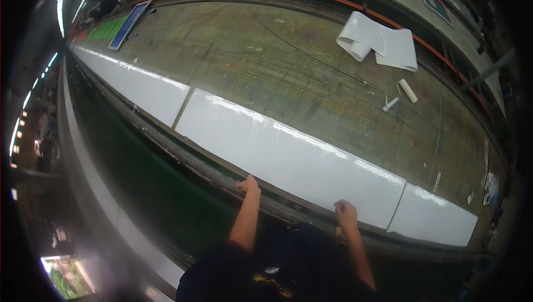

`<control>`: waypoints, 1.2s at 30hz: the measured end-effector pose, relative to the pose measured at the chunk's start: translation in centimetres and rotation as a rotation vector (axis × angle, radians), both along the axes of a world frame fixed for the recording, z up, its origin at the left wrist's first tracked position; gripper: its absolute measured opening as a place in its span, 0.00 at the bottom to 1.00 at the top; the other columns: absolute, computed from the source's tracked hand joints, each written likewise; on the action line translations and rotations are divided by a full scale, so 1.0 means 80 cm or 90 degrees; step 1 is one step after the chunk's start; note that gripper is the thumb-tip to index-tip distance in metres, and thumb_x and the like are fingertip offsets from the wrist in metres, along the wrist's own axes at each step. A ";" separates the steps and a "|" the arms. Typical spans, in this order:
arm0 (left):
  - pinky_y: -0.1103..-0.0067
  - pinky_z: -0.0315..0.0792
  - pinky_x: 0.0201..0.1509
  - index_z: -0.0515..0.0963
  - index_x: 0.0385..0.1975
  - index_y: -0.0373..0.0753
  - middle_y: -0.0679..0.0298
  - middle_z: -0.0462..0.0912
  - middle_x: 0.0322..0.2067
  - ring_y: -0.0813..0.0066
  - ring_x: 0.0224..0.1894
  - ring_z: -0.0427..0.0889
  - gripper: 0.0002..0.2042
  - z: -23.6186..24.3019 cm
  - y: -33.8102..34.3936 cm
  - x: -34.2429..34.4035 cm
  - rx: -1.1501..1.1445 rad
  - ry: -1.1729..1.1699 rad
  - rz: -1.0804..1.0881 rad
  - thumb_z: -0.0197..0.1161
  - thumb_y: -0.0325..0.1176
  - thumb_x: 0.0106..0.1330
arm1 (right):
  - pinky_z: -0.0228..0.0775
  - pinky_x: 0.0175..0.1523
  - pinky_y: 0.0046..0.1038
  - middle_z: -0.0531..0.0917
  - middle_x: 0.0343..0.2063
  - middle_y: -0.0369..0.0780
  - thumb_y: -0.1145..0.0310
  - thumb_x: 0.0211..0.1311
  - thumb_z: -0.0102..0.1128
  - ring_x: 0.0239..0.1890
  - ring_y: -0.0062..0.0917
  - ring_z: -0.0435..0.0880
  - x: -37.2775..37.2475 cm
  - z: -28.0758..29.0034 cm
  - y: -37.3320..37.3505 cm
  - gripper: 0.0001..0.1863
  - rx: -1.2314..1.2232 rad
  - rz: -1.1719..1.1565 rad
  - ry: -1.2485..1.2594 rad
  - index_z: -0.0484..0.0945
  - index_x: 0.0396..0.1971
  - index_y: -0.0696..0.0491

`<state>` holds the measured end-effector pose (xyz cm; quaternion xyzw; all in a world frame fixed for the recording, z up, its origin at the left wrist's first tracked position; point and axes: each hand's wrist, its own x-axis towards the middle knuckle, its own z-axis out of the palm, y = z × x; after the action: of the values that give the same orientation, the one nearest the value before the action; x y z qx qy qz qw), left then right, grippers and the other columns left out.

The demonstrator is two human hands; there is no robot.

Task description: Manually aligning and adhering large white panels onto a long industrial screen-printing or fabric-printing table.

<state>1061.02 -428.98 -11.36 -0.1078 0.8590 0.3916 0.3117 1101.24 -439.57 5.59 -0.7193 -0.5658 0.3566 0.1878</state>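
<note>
A long glossy white sheet (288,157) lies flat along the near side of the worktable. My left hand (249,184) is over the table's front rail, just short of the sheet's near edge. Its fingers point left, loosely bent and a little apart, with nothing visible in them. Farther right, my right hand (346,214) is beside the same edge, fingers curled together. Whether something thin is pinched there is too small to make out. Two more white sheets adjoin, a left one (133,82) and a right one (436,216), with narrow gaps between.
Beyond the sheets, the stained greenish tabletop (233,52) carries a curled white sheet (383,41), a white roll (407,91) and a small roller (391,104). A blue-faced frame (130,24) lies at the far left. The metal rail (183,155) borders the near side.
</note>
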 end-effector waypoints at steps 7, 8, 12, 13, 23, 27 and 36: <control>0.66 0.76 0.57 0.68 0.64 0.33 0.50 0.68 0.57 0.59 0.51 0.78 0.28 0.018 0.050 -0.047 0.095 0.212 -0.044 0.66 0.25 0.64 | 0.75 0.46 0.38 0.81 0.32 0.43 0.70 0.63 0.62 0.40 0.39 0.82 -0.129 -0.072 0.277 0.08 0.062 0.324 -0.016 0.83 0.40 0.53; 0.67 0.76 0.57 0.69 0.64 0.32 0.51 0.68 0.57 0.61 0.50 0.78 0.27 0.027 0.064 -0.060 0.112 0.203 -0.022 0.65 0.24 0.64 | 0.75 0.48 0.39 0.81 0.33 0.43 0.70 0.63 0.62 0.42 0.40 0.82 -0.158 -0.087 0.318 0.08 0.077 0.360 -0.014 0.83 0.41 0.53; 0.67 0.76 0.56 0.69 0.65 0.31 0.53 0.67 0.55 0.62 0.48 0.77 0.26 0.019 0.119 -0.135 0.108 0.247 0.029 0.64 0.26 0.67 | 0.73 0.55 0.41 0.80 0.42 0.46 0.71 0.62 0.63 0.48 0.43 0.80 -0.289 -0.122 0.460 0.12 0.143 0.373 0.007 0.82 0.46 0.54; 0.66 0.76 0.55 0.68 0.66 0.32 0.53 0.67 0.55 0.60 0.49 0.77 0.27 0.021 0.129 -0.150 0.027 0.233 0.028 0.64 0.30 0.68 | 0.72 0.56 0.41 0.80 0.43 0.47 0.71 0.62 0.63 0.49 0.44 0.79 -0.321 -0.127 0.483 0.13 0.163 0.364 0.006 0.82 0.46 0.55; 0.61 0.74 0.57 0.61 0.69 0.35 0.51 0.65 0.57 0.54 0.54 0.73 0.31 0.029 0.130 -0.154 0.071 0.107 0.064 0.65 0.31 0.67 | 0.68 0.64 0.48 0.73 0.58 0.50 0.66 0.59 0.67 0.61 0.49 0.72 -0.382 -0.177 0.470 0.29 0.229 0.396 -0.162 0.73 0.62 0.55; 0.57 0.68 0.67 0.62 0.71 0.37 0.48 0.63 0.62 0.49 0.63 0.68 0.33 0.033 0.132 -0.097 -0.025 0.313 -0.232 0.65 0.30 0.66 | 0.66 0.67 0.49 0.71 0.62 0.51 0.67 0.59 0.66 0.65 0.50 0.70 -0.322 -0.154 0.410 0.34 0.161 0.411 -0.207 0.70 0.67 0.53; 0.45 0.44 0.80 0.52 0.81 0.45 0.41 0.38 0.80 0.35 0.81 0.37 0.41 0.029 0.077 0.015 0.050 0.461 -0.863 0.63 0.48 0.72 | 0.64 0.71 0.49 0.68 0.67 0.53 0.66 0.61 0.63 0.69 0.52 0.67 -0.035 -0.150 0.094 0.34 0.016 -0.135 -0.422 0.71 0.70 0.45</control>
<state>1062.19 -422.85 -9.04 0.5884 0.7712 0.1558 0.1865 1098.44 -432.05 -6.40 -0.8484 -0.5225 0.0748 0.0390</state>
